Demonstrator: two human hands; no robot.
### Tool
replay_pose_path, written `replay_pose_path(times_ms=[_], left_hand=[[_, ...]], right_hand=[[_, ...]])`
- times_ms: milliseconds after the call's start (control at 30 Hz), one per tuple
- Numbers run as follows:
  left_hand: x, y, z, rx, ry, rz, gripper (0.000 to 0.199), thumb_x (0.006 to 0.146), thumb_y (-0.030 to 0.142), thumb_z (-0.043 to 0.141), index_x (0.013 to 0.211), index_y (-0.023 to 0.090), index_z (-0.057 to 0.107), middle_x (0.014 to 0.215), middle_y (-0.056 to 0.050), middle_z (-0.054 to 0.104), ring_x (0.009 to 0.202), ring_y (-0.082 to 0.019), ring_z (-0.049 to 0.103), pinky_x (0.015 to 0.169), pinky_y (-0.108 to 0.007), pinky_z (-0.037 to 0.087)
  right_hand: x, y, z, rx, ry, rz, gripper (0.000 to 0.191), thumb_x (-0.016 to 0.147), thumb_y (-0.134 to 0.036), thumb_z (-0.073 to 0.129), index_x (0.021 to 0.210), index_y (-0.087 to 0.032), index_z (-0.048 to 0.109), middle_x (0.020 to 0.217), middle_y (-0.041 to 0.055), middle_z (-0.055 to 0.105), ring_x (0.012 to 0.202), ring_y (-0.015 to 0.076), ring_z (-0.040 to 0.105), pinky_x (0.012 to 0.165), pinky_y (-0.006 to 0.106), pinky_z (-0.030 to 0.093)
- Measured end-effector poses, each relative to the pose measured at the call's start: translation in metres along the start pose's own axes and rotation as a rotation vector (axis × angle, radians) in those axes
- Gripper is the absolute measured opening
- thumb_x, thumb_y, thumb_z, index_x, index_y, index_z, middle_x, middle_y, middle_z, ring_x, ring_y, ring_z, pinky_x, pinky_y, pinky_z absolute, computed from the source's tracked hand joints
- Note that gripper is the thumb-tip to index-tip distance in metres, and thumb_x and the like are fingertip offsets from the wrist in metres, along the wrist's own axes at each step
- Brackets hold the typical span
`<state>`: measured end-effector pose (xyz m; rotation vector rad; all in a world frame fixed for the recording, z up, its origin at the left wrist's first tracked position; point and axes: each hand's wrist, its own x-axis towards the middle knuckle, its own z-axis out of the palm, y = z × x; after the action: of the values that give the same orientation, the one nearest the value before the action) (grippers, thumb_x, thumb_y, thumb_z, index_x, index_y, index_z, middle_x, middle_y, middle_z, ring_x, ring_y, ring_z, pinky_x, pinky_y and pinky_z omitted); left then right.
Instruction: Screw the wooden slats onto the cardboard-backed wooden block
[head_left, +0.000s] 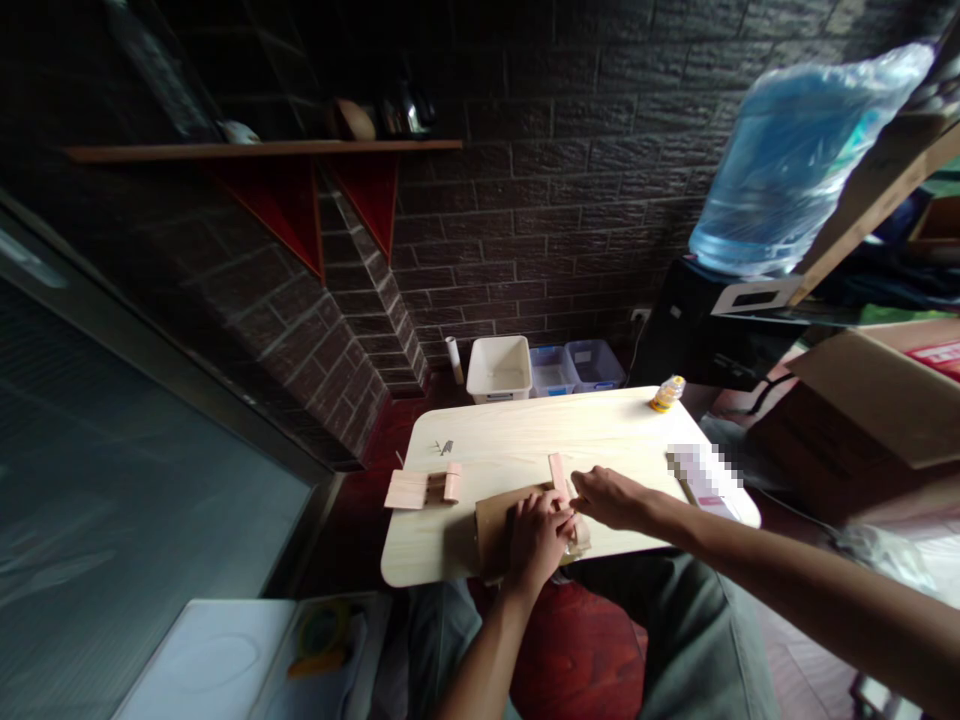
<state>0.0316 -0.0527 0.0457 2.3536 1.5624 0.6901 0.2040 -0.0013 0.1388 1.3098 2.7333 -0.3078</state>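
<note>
My left hand (538, 530) rests on a brown cardboard piece (493, 530) near the table's front edge, its fingers bent over the lower end of a flat wooden strip (556, 472). Just right of it, my right hand (606, 497) is closed in a fist; whatever it grips is too small or hidden to make out. Below the two hands lie pale wooden bits (580, 536), partly covered by the fingers. To the left sits a small wooden assembly (424, 488), a flat board joined to a rounded block.
Several small dark metal pieces (447, 447) lie on the light wooden table (510, 430). A yellow-capped bottle (667, 394) stands at the back right corner, and a flat, partly blurred item (703, 480) lies at the right edge. Plastic bins (500, 368) stand behind the table.
</note>
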Motion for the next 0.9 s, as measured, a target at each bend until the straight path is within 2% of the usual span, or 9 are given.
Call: replay_pose_path(times_ms=[100,233,333,433,533,600,733,900], left_hand=[[-0.001,0.001,-0.001,-0.002,0.014,-0.002,0.015,0.091,0.027,0.065,0.104,0.031,0.072,0.121,-0.003,0.063,0.106,-0.023,0.056,0.094,-0.043,0.043],[0.000,0.003,-0.002,-0.009,0.008,-0.010,0.015,0.092,0.027,0.064,0.103,0.030,0.073,0.121,-0.004,0.063,0.107,-0.024,0.056,0.093,-0.043,0.043],[0.000,0.004,-0.002,-0.007,0.001,-0.015,0.012,0.091,0.025,0.065,0.098,0.028,0.074,0.120,-0.004,0.064,0.106,-0.024,0.057,0.091,-0.042,0.044],[0.001,0.005,-0.002,0.001,0.001,-0.016,0.011,0.088,0.022,0.067,0.094,0.027,0.074,0.119,-0.004,0.064,0.104,-0.023,0.057,0.090,-0.042,0.044],[0.001,0.006,-0.002,0.000,-0.007,-0.024,0.011,0.086,0.020,0.069,0.092,0.027,0.075,0.119,-0.004,0.064,0.105,-0.023,0.057,0.092,-0.042,0.043],[0.001,0.005,-0.001,-0.006,-0.015,-0.034,0.012,0.085,0.019,0.069,0.093,0.027,0.075,0.120,-0.004,0.064,0.106,-0.024,0.056,0.092,-0.042,0.043],[0.000,0.004,0.000,-0.007,0.014,-0.030,0.018,0.086,0.019,0.069,0.099,0.030,0.074,0.118,-0.003,0.064,0.105,-0.023,0.056,0.091,-0.040,0.043],[-0.001,0.002,-0.001,-0.010,0.039,-0.006,0.013,0.088,0.023,0.069,0.097,0.030,0.074,0.115,-0.003,0.065,0.103,-0.022,0.057,0.090,-0.040,0.042]], right_hand=[[-0.004,0.004,0.003,0.053,0.009,0.044,0.016,0.096,-0.027,0.052,0.093,-0.014,0.059,0.068,0.0059,0.063,0.056,0.0147,0.057,0.050,0.024,0.033],[-0.007,-0.001,0.007,0.191,0.027,0.116,0.018,0.097,-0.031,0.051,0.094,-0.014,0.058,0.063,0.0027,0.061,0.048,0.0120,0.055,0.047,0.022,0.031],[-0.004,-0.007,0.010,0.181,0.040,0.168,0.021,0.098,-0.033,0.050,0.095,-0.014,0.058,0.061,0.0026,0.060,0.047,0.0131,0.056,0.046,0.023,0.032],[-0.002,-0.013,0.010,0.120,0.067,0.195,0.024,0.098,-0.033,0.048,0.096,-0.012,0.060,0.067,0.0078,0.064,0.055,0.0177,0.061,0.050,0.026,0.037],[-0.003,-0.017,0.003,0.049,0.079,0.121,0.026,0.097,-0.033,0.050,0.102,-0.010,0.061,0.081,0.0151,0.069,0.071,0.0241,0.066,0.057,0.030,0.043],[-0.006,-0.018,-0.006,0.015,0.035,0.048,0.027,0.094,-0.033,0.054,0.107,-0.010,0.061,0.087,0.0157,0.070,0.076,0.0254,0.067,0.060,0.030,0.044],[-0.009,-0.013,-0.017,-0.040,-0.035,-0.013,0.019,0.091,-0.025,0.057,0.106,-0.015,0.063,0.092,0.0123,0.071,0.077,0.0216,0.067,0.060,0.027,0.043],[-0.006,-0.004,-0.011,-0.031,-0.033,-0.101,0.017,0.094,-0.018,0.051,0.106,-0.015,0.063,0.084,0.0074,0.069,0.066,0.0156,0.061,0.057,0.024,0.039]])
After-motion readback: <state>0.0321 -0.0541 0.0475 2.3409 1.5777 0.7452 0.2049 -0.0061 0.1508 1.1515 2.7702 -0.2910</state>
